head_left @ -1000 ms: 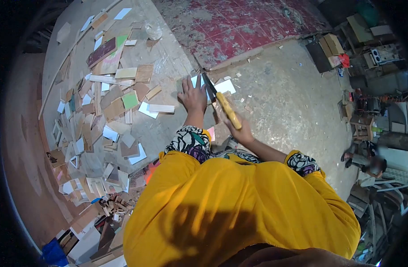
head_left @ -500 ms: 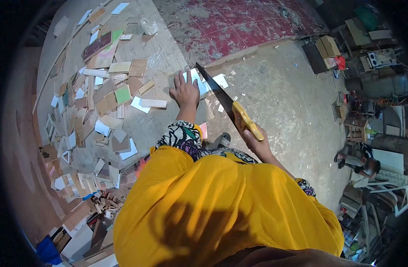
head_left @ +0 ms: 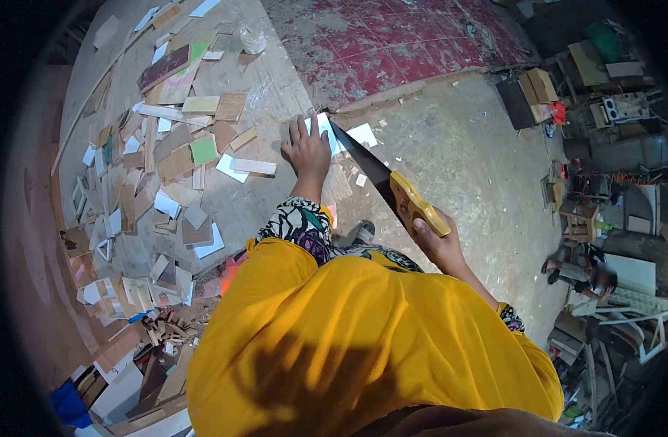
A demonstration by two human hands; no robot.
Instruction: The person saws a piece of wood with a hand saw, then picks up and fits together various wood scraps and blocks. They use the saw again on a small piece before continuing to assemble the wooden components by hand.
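Saw [head_left: 370, 164], frame centre: drawn toward lower right versus 1 s ago, your right hand [head_left: 439, 247] clamped on it. Your left hand [head_left: 309, 156], fingers apart, partly hides the white piece [head_left: 334, 143], upper centre.

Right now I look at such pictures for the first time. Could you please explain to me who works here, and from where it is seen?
There is no machine: a person works with two bare hands, and the camera is worn on the head, looking forward and down. The left hand rests, fingers spread, on a white piece at the edge of the table. The right hand grips a saw by its yellow handle; the blade reaches the piece. Many scraps lie on the table.
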